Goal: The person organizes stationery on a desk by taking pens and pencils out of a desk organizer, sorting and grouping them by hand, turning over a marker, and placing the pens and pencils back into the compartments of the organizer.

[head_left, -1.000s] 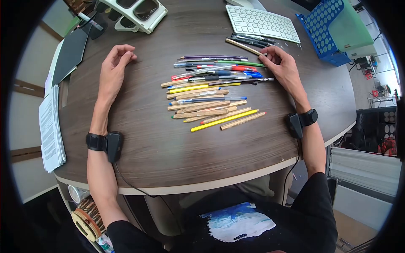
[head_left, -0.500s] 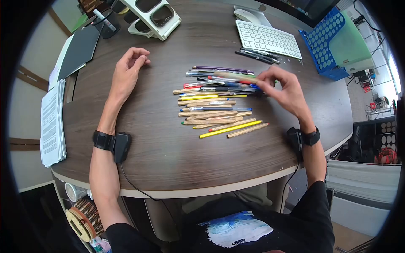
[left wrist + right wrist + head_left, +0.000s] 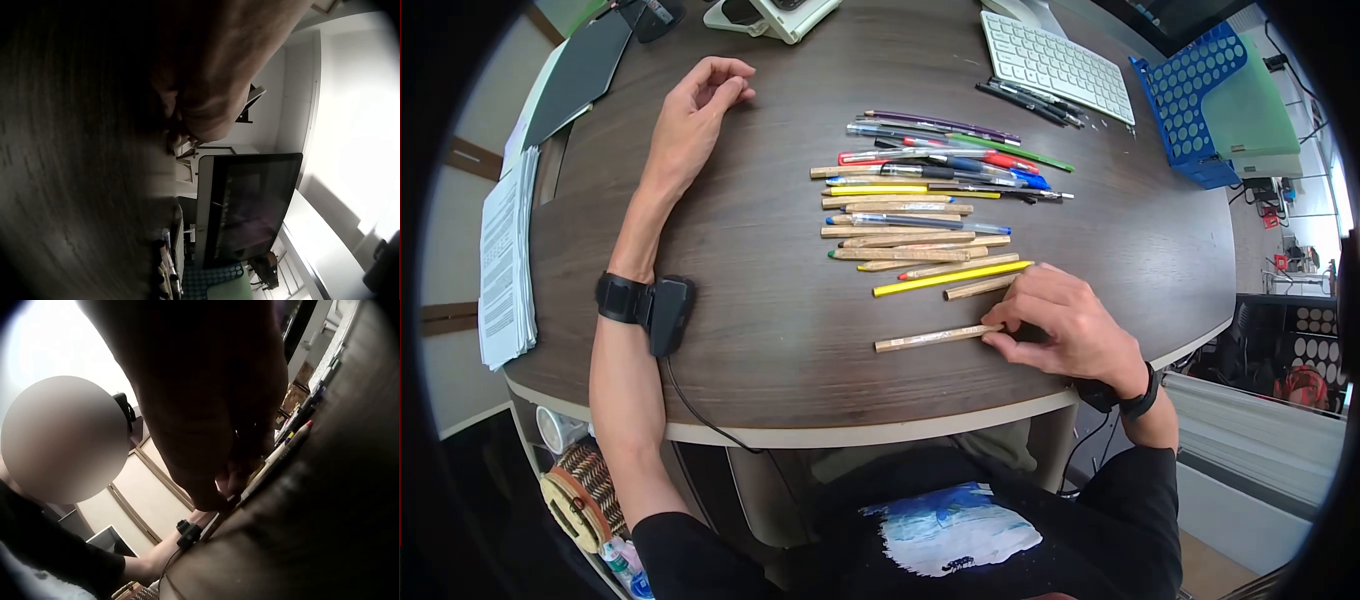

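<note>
My right hand (image 3: 1062,325) pinches one end of a wooden pencil (image 3: 930,340) between thumb and fingers, low at the desk's near side. Just beyond it lies another wooden pencil (image 3: 978,288), partly hidden by the fingers, then a yellow pencil (image 3: 945,279). Farther back spread several more wooden pencils (image 3: 900,240), a blue-capped clear pen (image 3: 930,224), red and blue pens, a green pencil (image 3: 1040,160) and dark purple pencils (image 3: 945,125). My left hand (image 3: 687,125) rests on the desk left of them, fingers loosely curled, holding nothing.
Several black pens (image 3: 1035,103) lie in front of the white keyboard (image 3: 1060,65). A blue perforated file holder (image 3: 1190,115) stands at the back right. Stacked papers (image 3: 508,260) sit at the left edge, and a white stand (image 3: 795,20) is at the back.
My right hand has carried the wooden pencil from beside the black pens, over the spread pens and pencils, to the near side. My left hand stays on the desk, fingers still loosely curled.
</note>
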A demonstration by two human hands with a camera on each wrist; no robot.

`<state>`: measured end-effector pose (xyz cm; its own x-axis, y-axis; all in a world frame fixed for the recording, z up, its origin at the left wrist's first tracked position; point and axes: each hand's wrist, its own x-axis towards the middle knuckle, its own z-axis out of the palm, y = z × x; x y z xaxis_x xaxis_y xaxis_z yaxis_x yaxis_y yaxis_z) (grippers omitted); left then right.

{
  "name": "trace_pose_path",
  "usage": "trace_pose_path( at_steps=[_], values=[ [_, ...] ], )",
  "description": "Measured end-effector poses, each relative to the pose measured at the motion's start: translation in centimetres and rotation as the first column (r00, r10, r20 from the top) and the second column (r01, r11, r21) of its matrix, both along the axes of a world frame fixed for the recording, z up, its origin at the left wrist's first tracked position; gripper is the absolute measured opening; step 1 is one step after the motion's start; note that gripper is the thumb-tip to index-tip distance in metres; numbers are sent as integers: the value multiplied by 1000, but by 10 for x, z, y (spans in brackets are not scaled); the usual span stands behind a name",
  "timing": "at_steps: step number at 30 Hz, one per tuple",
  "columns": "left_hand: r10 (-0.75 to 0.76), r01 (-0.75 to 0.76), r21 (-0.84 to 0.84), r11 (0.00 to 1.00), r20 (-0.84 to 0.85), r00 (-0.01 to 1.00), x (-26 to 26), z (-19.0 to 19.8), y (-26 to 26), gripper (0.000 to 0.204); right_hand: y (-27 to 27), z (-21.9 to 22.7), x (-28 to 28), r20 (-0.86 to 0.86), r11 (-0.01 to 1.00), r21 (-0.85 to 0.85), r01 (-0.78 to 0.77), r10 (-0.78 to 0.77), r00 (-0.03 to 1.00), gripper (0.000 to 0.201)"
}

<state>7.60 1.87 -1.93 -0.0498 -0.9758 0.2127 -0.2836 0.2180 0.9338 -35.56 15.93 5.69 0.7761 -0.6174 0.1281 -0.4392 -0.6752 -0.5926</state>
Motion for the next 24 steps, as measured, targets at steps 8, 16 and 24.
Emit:
trace_pose_path(
  at_steps=[8,16,24],
  values=[
    [-2,2,-7,1000,2,1000,0,-2,0,24,-18,9,-3,10,971,-155,182,-183,983,22],
    [2,-1,-22,1000,44,999,1,-1,-1,27,-27,12,-14,-77,987,-48,150,-154,985,27],
    [-8,9,-8,1000,23,1000,13,-14,-8,28,-19,3,-28,-137,963,11,271,-267,954,33]
  ],
)
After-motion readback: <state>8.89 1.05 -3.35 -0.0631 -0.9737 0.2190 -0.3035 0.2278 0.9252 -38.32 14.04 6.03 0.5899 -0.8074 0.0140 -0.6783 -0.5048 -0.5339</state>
